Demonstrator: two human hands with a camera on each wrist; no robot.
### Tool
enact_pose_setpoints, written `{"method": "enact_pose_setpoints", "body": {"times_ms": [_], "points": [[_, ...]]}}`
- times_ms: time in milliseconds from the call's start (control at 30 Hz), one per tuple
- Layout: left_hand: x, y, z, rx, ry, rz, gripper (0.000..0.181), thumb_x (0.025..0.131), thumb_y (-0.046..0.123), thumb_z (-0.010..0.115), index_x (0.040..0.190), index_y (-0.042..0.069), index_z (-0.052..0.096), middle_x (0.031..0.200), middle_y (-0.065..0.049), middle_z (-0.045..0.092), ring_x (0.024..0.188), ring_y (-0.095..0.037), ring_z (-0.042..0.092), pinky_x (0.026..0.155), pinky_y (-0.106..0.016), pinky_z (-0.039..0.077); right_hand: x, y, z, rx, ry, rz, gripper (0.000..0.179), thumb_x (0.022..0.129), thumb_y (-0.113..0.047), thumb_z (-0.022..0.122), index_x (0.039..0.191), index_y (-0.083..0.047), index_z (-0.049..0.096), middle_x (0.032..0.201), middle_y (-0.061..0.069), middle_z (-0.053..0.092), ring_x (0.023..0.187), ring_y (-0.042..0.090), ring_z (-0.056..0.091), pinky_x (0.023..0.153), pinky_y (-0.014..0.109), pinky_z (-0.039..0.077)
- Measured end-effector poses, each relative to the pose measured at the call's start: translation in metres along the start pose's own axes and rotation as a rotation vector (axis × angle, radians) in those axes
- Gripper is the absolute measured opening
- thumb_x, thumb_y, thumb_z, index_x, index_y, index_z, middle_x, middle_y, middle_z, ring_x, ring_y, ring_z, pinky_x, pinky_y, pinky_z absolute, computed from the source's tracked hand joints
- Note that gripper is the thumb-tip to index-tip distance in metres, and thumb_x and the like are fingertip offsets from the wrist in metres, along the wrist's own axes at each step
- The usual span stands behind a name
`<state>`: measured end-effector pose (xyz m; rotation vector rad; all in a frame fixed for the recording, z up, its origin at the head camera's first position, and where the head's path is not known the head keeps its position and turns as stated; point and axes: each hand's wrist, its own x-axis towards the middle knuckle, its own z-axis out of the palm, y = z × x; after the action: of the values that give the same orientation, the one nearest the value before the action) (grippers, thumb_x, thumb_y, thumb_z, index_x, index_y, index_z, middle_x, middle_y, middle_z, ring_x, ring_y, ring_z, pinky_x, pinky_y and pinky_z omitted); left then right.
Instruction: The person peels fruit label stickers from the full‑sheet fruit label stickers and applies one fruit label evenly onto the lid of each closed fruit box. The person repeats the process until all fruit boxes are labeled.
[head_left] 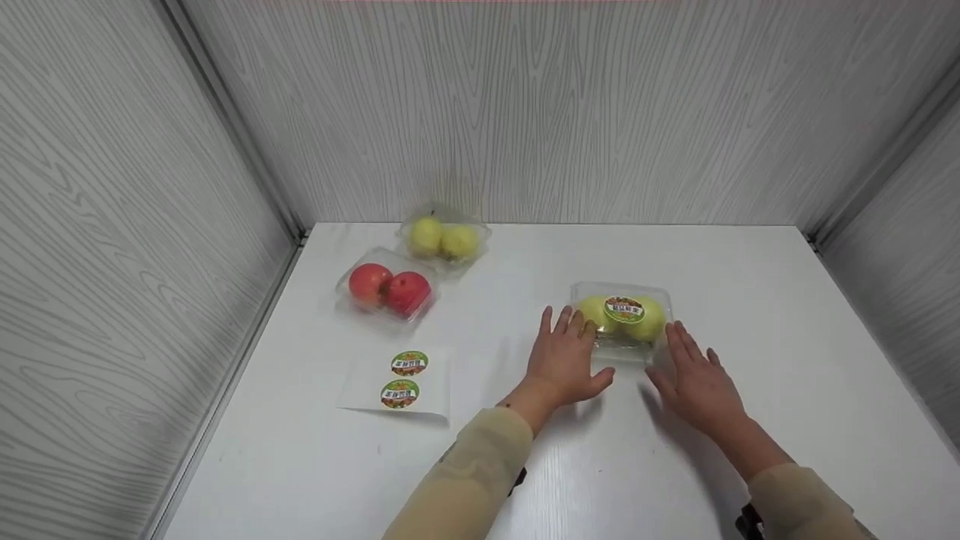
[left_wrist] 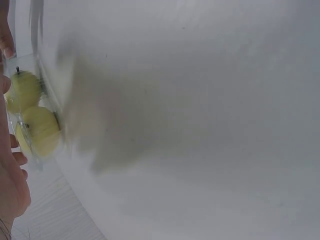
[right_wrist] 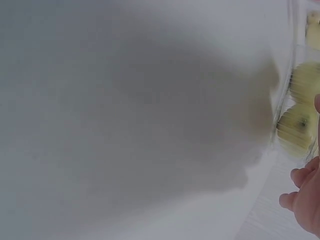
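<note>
A clear plastic clamshell box (head_left: 622, 351) holds two yellow-green pears (head_left: 646, 321) and bears an oval fruit sticker (head_left: 624, 309) on its lid. My left hand (head_left: 564, 361) is at the box's left side, fingers extended, fingertips at its edge. On the other side my right hand (head_left: 697, 382) has its fingers straight, their tips by the box's right edge. Both wrist views show the pears through the clear plastic from the side, with part of the left hand (left_wrist: 11, 170) and of the right hand (right_wrist: 307, 195) beside the box.
To the left lies a white sheet (head_left: 360, 386) with two oval stickers (head_left: 400, 394). Behind it stands a clear box of two red fruits (head_left: 408, 293), and farther back another box with two yellow-green pears (head_left: 460, 241). Grey wood-grain panels (head_left: 555, 112) enclose the white table (head_left: 300, 480).
</note>
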<state>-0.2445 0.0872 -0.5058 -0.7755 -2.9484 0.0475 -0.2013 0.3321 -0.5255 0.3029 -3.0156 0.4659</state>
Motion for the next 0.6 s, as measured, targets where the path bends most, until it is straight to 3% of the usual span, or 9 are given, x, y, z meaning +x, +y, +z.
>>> {"method": "enact_pose_setpoints", "body": {"times_ms": [333, 600], "points": [[0.029, 0.021, 0.005, -0.006, -0.018, 0.017, 0.084, 0.099, 0.073, 0.045, 0.16, 0.016, 0.047, 0.165, -0.007, 0.044, 0.157, -0.027, 0.03, 0.128, -0.055, 0.014, 0.007, 0.029, -0.006, 0.0, -0.049, 0.068, 0.085, 0.11, -0.045, 0.051, 0.167, 0.005, 0.011, 0.171, 0.031, 0.015, 0.154, 0.052, 0.024, 0.121, 0.071, 0.018], [0.054, 0.031, 0.001, -0.03, 0.015, 0.016, 0.082, 0.099, 0.073, 0.044, 0.159, 0.016, 0.049, 0.164, -0.006, 0.045, 0.157, -0.027, 0.03, 0.128, -0.054, 0.014, 0.019, 0.048, -0.019, -0.007, -0.049, 0.08, 0.086, 0.11, -0.044, 0.051, 0.167, 0.003, 0.007, 0.171, 0.031, 0.013, 0.152, 0.054, 0.025, 0.121, 0.072, 0.017]]}}
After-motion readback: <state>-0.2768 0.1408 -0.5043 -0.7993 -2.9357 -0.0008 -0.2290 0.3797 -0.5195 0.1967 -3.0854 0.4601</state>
